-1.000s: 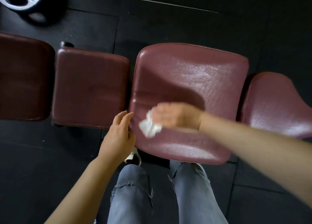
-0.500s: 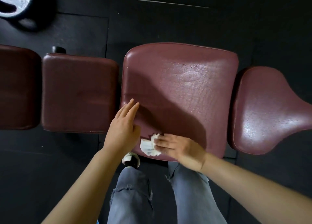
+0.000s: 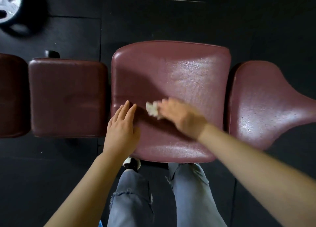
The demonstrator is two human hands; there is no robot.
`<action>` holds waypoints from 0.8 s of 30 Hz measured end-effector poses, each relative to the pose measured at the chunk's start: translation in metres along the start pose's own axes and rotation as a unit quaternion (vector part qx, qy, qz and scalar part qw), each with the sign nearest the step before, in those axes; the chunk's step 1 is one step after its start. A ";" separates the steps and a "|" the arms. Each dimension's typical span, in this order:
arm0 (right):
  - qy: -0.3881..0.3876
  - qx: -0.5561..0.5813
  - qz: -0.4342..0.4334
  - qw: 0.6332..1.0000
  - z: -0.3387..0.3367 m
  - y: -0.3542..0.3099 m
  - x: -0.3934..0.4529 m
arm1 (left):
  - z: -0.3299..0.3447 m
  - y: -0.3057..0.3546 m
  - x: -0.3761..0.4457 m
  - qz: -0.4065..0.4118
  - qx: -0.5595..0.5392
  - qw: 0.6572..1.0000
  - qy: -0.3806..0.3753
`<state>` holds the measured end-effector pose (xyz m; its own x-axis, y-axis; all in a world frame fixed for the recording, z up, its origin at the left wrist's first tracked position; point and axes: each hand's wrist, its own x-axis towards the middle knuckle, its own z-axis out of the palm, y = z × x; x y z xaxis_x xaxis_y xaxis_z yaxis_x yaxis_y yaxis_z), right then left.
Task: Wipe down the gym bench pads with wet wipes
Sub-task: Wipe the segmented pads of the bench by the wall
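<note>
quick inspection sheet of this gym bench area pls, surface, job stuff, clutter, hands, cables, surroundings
surface: large maroon vinyl centre pad, glossy sheen on its far right part and near edge, the left part in shadow.
job's things: crumpled white wet wipe on the centre pad; squarish maroon pad to its left, a darker pad beyond that, tapered maroon pad to its right.
clutter: nothing seen.
hands: left hand lies flat with straight fingers on the centre pad's left part; right hand, motion-blurred, holds the wipe against the pad.
cables: nothing seen.
surroundings: black rubber floor tiles; silver weight plate at far left; grey jeans and one shoe below.
</note>
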<state>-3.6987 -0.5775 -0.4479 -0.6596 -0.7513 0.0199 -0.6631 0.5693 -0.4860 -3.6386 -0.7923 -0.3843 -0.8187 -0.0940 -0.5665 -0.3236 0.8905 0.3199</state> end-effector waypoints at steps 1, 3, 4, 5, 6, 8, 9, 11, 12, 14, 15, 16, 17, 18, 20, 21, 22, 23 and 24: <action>0.003 0.030 -0.003 1.000 0.008 -0.019 -0.031 | 0.001 0.002 0.000 0.004 0.000 1.000 -0.004; 0.017 0.054 0.023 0.998 0.015 -0.046 -0.073 | 0.004 0.006 0.002 0.006 0.005 1.000 -0.009; 0.018 0.061 0.051 0.997 0.016 -0.054 -0.082 | 0.004 0.007 0.002 0.002 0.007 1.000 -0.009; 0.019 0.069 0.086 0.994 0.014 -0.060 -0.084 | 0.005 0.008 0.002 -0.002 0.007 1.000 -0.009; 0.024 0.077 0.119 0.990 0.011 -0.064 -0.080 | 0.005 0.008 0.002 -0.005 0.007 1.000 -0.009; 0.040 0.095 0.177 0.979 0.008 -0.069 -0.066 | 0.004 0.010 0.002 -0.009 0.007 1.000 -0.010; 0.047 0.110 0.207 0.971 0.008 -0.071 -0.059 | 0.004 0.010 0.003 -0.011 0.009 1.000 -0.011; 0.054 0.134 0.248 0.958 0.009 -0.075 -0.049 | 0.004 0.011 0.003 -0.011 0.014 1.000 -0.013; 0.048 0.132 0.256 0.956 0.012 -0.077 -0.047 | 0.003 0.012 0.004 -0.012 0.016 1.000 -0.014; 0.020 0.129 0.229 0.965 0.016 -0.077 -0.049 | 0.002 0.012 0.004 -0.011 0.018 1.000 -0.019; 0.000 0.143 0.190 0.971 0.016 -0.076 -0.053 | 0.001 0.012 0.004 -0.010 0.020 1.000 -0.021; -0.029 0.156 0.123 0.980 0.017 -0.074 -0.059 | 0.001 0.012 0.004 -0.008 0.021 1.000 -0.021; -0.066 0.153 0.032 0.986 0.017 -0.072 -0.067 | 0.001 0.011 0.004 -0.008 0.021 1.000 -0.021; -0.100 0.129 -0.060 0.985 0.017 -0.068 -0.073 | 0.001 0.011 0.004 -0.007 0.021 1.000 -0.020; -0.133 0.074 -0.153 0.976 0.013 -0.058 -0.074 | 0.001 0.011 0.004 -0.003 0.020 1.000 -0.017; -0.122 0.047 -0.155 0.979 0.010 -0.050 -0.066 | 0.001 0.010 0.005 -0.001 0.020 1.000 -0.017; -0.105 0.022 -0.147 0.983 0.009 -0.039 -0.053 | 0.001 0.010 0.006 -0.001 0.021 1.000 -0.018; -0.085 0.003 -0.135 0.987 0.002 -0.028 -0.033 | 0.001 0.009 0.006 -0.002 0.023 1.000 -0.019; -0.074 -0.009 -0.114 0.991 -0.005 -0.013 -0.009 | 0.002 0.008 0.006 -0.002 0.025 1.000 -0.019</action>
<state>-3.6859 -0.5766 -0.4374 -0.4337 -0.9010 -0.0007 -0.7965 0.3838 -0.4673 -3.6449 -0.7853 -0.3865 -0.7982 -0.0823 -0.5967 -0.3029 0.9111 0.2796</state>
